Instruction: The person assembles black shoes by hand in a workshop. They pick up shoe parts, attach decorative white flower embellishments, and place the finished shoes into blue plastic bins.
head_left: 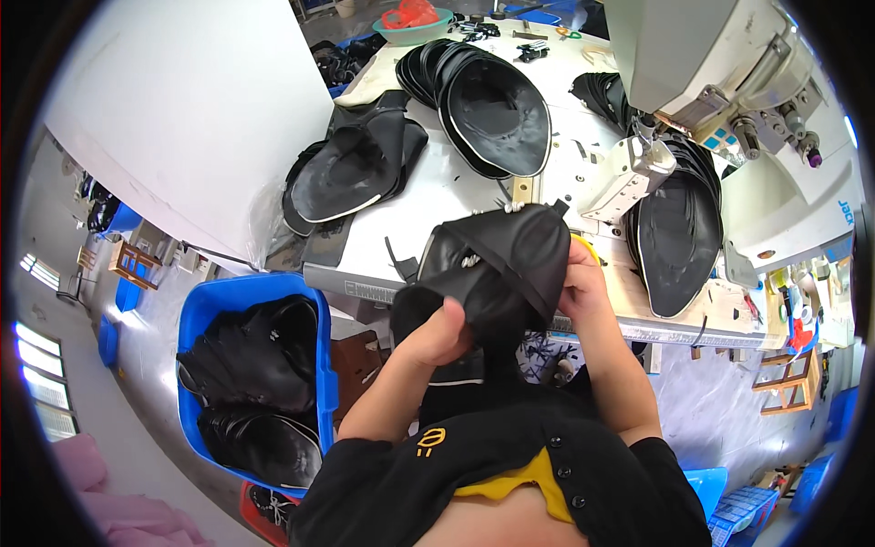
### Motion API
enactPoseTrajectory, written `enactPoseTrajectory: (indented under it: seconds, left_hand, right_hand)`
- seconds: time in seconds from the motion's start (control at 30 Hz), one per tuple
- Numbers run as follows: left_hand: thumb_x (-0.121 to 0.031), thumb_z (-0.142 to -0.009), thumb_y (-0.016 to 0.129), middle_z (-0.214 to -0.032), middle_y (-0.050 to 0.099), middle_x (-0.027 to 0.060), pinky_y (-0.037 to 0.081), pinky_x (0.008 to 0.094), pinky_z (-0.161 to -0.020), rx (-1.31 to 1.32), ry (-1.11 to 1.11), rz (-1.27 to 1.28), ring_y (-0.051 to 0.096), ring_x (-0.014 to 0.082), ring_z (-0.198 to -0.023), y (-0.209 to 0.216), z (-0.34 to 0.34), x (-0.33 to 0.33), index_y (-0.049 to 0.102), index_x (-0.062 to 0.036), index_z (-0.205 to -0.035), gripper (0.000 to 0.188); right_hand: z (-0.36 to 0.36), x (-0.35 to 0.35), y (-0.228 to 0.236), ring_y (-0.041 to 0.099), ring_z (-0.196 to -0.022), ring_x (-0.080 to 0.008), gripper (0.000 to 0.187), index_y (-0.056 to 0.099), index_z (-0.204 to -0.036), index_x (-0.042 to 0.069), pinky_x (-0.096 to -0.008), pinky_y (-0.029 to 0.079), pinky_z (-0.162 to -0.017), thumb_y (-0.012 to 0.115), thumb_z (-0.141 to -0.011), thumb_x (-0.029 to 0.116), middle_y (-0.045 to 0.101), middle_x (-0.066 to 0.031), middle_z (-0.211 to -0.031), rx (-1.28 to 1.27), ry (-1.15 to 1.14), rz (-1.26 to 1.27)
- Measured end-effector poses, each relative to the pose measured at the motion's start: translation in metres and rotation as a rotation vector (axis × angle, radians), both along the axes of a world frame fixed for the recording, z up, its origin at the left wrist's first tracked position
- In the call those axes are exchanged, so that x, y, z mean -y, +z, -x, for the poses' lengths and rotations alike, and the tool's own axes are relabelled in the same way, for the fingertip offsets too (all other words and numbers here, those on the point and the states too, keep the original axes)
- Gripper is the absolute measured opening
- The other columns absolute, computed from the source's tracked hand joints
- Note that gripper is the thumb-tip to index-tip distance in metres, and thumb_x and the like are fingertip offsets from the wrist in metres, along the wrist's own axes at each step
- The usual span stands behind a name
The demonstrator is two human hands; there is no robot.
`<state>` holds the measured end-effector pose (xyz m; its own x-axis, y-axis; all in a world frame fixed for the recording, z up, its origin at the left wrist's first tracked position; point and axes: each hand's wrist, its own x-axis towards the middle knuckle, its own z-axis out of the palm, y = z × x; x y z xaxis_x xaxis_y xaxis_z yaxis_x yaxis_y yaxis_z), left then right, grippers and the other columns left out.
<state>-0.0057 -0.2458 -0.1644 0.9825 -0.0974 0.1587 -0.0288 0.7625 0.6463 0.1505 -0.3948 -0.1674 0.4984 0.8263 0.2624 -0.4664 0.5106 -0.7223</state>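
Between my hands, at the front edge of the white table, is a black shoe upper [533,242] with a narrow strap across it. My left hand [442,335] grips its near left part, thumb on top and the other fingers hidden beneath. The right hand [585,283] pinches its right edge, fingers bent against the black material. A yellow curved piece [588,246] shows just behind my right fingers; its kind is hard to make out. Beyond the upper, the white post [629,173] of a sewing machine [720,73] rises from the table.
Stacked black uppers [497,114] lie at the table's back, others [351,173] to the left, and another stack [674,242] right of the post. A blue bin [330,365] of black uppers stands at my left. A green basin [415,35] and small tools sit far back.
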Motion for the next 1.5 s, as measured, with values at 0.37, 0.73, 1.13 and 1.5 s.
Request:
enactPoseTrajectory:
  seconds: [0.37,0.73,1.13,1.5]
  left_hand:
    - [-0.061,-0.086,0.041,-0.128,0.047,0.0149,0.043,0.0399,-0.095,0.023,0.456,-0.069,0.051,0.0265,-0.113,0.048,-0.001,-0.005,0.034,0.002,-0.132,0.079]
    - [-0.043,-0.091,0.048,-0.125,0.05,0.017,0.041,0.0439,-0.097,0.089,0.445,0.143,0.05,0.0303,-0.115,0.045,-0.028,-0.044,0.039,0.0023,-0.129,0.06]
    - [-0.027,-0.088,0.058,-0.112,0.059,0.0153,0.05,0.0404,-0.086,-0.216,0.519,0.015,0.059,0.0278,-0.101,0.022,-0.047,-0.079,0.051,0.0051,-0.115,0.043]
    - [-0.018,-0.086,0.06,-0.112,0.058,0.0165,0.05,0.0379,-0.086,-0.196,0.416,0.035,0.06,0.0262,-0.1,0.012,-0.031,-0.058,0.05,0.0037,-0.118,0.041]
  right_hand:
    - [0.033,-0.021,0.061,0.048,-0.112,-0.0175,0.094,0.02,-0.141,-0.001,-0.0333,0.036,-0.097,0.078,-0.069,0.02,0.046,-0.0113,-0.128,0.533,0.032,0.279]
    - [0.039,-0.074,0.055,0.055,-0.096,-0.0135,0.068,0.038,-0.128,-0.001,-0.0273,0.045,-0.084,0.074,-0.071,0.01,0.058,-0.0096,-0.102,0.495,-0.32,0.404]
    - [0.007,-0.059,0.03,0.056,-0.096,-0.0118,0.04,0.047,-0.12,-0.001,-0.0259,0.045,-0.086,0.061,-0.083,0.003,0.059,-0.0059,-0.104,0.331,0.016,0.359]
    - [0.0,-0.08,0.008,0.057,-0.09,-0.0123,0.028,0.053,-0.107,-0.001,-0.0263,0.045,-0.084,0.062,-0.081,0.0,0.061,-0.0059,-0.097,0.105,-0.155,0.281]
